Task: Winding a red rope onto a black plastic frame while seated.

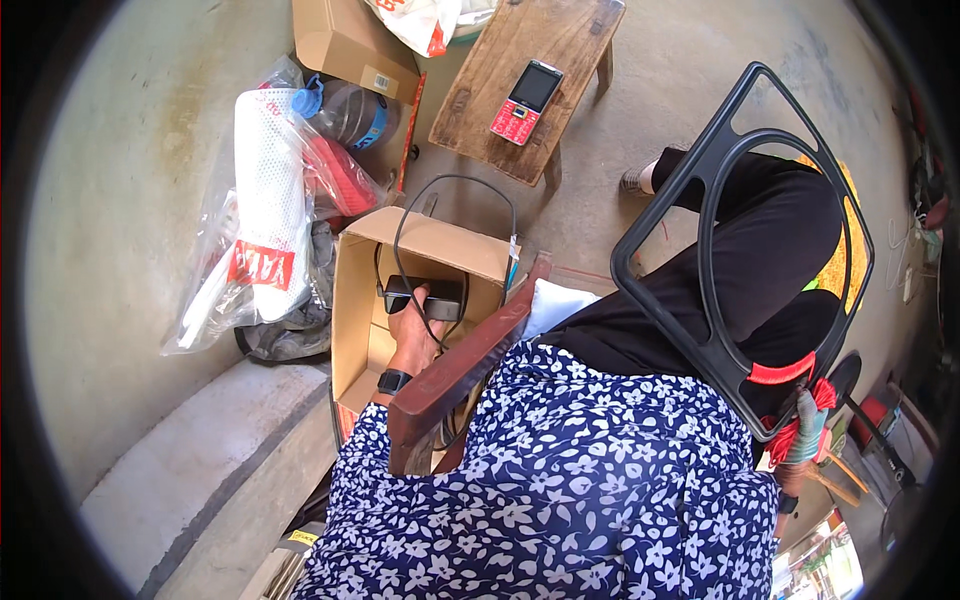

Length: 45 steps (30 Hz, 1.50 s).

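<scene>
My left hand [407, 335] reaches into an open cardboard box [352, 300] and has its fingers closed round a black box-shaped device [440, 297]. A thin black cable [398, 235] loops up over the box from beside the device. Low on the right, my right hand [797, 440], partly covered in something grey-green, grips a bundle of red cord [783, 447]. Close above it stands a large black plastic frame [707, 200] with an oval ring inside and a red strip [782, 371] along its lower part. Whether this hand also holds the frame is unclear.
A wooden chair arm [460, 365] runs between the box and my body. Ahead, a wooden stool [470, 95] bears a red and black keypad phone [527, 102]. Plastic-wrapped white goods [270, 190], a large bottle [350, 112] and another carton [350, 45] crowd the left wall.
</scene>
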Each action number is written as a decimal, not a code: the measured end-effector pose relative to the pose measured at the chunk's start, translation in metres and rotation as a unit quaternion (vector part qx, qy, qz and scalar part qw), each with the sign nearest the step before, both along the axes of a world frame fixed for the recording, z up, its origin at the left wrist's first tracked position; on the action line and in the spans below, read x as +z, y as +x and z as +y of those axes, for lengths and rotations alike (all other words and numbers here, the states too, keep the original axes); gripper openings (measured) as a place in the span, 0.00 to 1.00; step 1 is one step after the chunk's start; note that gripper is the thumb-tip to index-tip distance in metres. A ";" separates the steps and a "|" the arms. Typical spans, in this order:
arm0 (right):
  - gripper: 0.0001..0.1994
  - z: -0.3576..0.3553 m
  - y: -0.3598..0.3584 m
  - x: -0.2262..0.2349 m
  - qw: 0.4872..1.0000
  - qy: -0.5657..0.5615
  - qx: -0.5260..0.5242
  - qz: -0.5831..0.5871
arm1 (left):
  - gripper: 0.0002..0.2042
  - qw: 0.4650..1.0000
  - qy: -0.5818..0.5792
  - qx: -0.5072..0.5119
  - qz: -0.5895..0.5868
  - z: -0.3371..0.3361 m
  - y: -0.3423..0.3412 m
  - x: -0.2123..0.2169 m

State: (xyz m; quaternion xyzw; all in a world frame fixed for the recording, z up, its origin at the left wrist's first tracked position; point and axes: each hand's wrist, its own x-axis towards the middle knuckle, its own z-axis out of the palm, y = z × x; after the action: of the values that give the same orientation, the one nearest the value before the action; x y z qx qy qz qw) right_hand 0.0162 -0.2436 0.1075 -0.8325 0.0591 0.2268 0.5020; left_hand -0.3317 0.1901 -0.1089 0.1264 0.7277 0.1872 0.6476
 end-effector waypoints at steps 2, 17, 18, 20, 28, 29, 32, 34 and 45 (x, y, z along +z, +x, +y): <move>0.10 -0.002 0.002 -0.001 1.000 -0.004 0.004 -0.002 | 0.15 0.999 0.018 -0.006 0.033 0.000 -0.003 0.001; 0.09 0.008 -0.006 0.004 1.000 -0.006 -0.020 0.015 | 0.19 0.952 0.140 -0.174 0.208 0.006 -0.072 -0.038; 0.09 0.011 -0.007 0.006 0.999 -0.008 -0.027 0.015 | 0.19 0.952 0.139 -0.175 0.208 0.007 -0.077 -0.038; 0.09 0.009 -0.005 0.005 0.999 -0.011 -0.035 0.016 | 0.19 0.995 0.003 -0.096 0.034 0.007 -0.084 -0.036; 0.09 0.010 -0.006 0.006 1.000 -0.005 -0.020 0.014 | 0.17 0.993 -0.041 -0.075 -0.081 -0.005 -0.051 0.014; 0.09 0.007 -0.005 0.005 1.000 -0.006 -0.019 0.014 | 0.17 0.995 -0.011 -0.027 -0.093 -0.005 -0.051 0.005; 0.09 0.000 -0.001 0.001 1.000 0.010 -0.009 0.023 | 0.16 0.986 -0.041 0.099 -0.129 0.014 -0.045 -0.009; 0.09 -0.001 0.000 0.001 1.000 -0.015 -0.011 0.012 | 0.16 0.967 -0.103 0.174 -0.154 0.017 -0.041 -0.013; 0.08 0.005 -0.001 0.000 0.999 -0.013 -0.034 0.008 | 0.18 0.992 -0.058 -0.102 0.043 0.012 -0.081 -0.026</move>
State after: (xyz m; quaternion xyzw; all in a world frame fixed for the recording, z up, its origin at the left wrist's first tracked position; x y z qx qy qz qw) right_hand 0.0148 -0.2388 0.1075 -0.8345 0.0941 0.2157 0.4983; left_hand -0.4122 0.2020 -0.1346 0.1703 0.7480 0.0720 0.6374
